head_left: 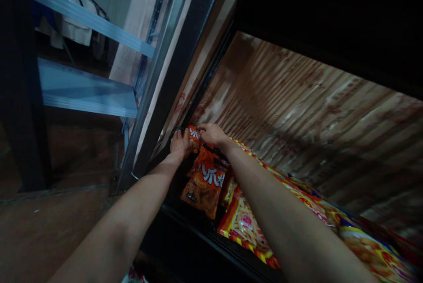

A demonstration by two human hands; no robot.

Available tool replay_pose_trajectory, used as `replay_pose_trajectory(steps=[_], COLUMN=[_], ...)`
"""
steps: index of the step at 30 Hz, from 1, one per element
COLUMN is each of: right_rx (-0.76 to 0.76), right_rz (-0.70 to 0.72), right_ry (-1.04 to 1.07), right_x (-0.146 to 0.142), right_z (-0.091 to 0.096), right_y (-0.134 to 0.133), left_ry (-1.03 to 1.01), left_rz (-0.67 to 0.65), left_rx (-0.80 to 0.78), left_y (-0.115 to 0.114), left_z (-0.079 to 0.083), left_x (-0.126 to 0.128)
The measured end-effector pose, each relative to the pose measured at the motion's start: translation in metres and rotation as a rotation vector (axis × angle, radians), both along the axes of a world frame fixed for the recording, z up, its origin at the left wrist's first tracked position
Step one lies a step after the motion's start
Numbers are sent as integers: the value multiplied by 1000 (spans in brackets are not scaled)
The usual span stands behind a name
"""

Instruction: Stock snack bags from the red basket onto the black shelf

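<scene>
At the back left corner of a dark shelf, a small orange snack bag [194, 132] stands between my two hands. My left hand [180, 144] grips its left side, thumb on the front and fingers near the shelf's side wall. From the right, my right hand [213, 134] curls its fingers over the bag's upper right edge. Just in front, a second orange snack bag [206, 181] with white lettering leans on the shelf. Beneath my right forearm, a red and yellow snack bag [246, 221] is partly covered.
Several colourful snack bags [370, 248] line the shelf toward the right. A ribbed, patterned sheet [297, 98] covers the back wall. A dark metal post [178, 58] borders the shelf on the left. Beyond it stand blue-grey shelf boards [89, 91] and hanging clothes [76, 23].
</scene>
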State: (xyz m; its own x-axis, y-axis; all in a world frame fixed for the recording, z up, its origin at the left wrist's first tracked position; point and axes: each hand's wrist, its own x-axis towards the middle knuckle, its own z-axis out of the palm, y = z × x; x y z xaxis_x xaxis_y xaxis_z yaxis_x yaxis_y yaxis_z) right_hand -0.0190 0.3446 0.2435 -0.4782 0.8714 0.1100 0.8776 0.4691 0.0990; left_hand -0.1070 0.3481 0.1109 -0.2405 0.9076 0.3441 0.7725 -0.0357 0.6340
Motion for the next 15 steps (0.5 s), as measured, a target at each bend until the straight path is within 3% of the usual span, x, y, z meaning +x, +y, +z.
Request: replay_pose_trajectory(steps=[2, 6, 10, 15], right_rx=[47, 152, 196, 190], right_rz=[-7, -26, -13, 48], right_ry=[42, 183, 355, 527], right_x=[6, 25, 54, 96], right_z=[7, 24, 38, 31], right_y=[-8, -32, -75, -134], left_ry=[5, 63, 89, -144], left_rz=[8, -96, -91, -41], left_rx=[64, 199, 200, 211], left_y=[-4, -10, -15, -34], left_z=[2, 1, -1, 7], left_x=[0, 1, -1, -4])
